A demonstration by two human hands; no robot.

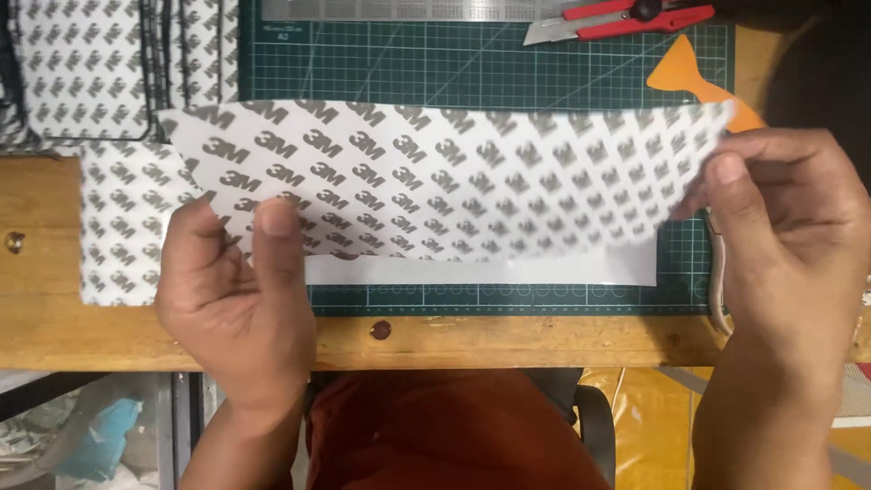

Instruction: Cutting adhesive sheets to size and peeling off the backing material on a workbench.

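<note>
Both my hands hold a long white backing sheet [454, 181] printed with a repeating grey logo pattern, lifted over the green cutting mat [472, 63]. My left hand [240, 299] pinches its lower left corner, thumb on top. My right hand [780, 236] pinches its right end. Under the sheet's lower edge a plain white strip [490, 270] lies flat on the mat.
More grey-patterned sheets are stacked at the upper left [82, 73] and one lies at the left [122, 227]. A red utility knife [617, 18], a steel ruler [408, 9] and an orange squeegee [689, 77] lie at the mat's far side. The wooden bench edge [454, 340] runs near me.
</note>
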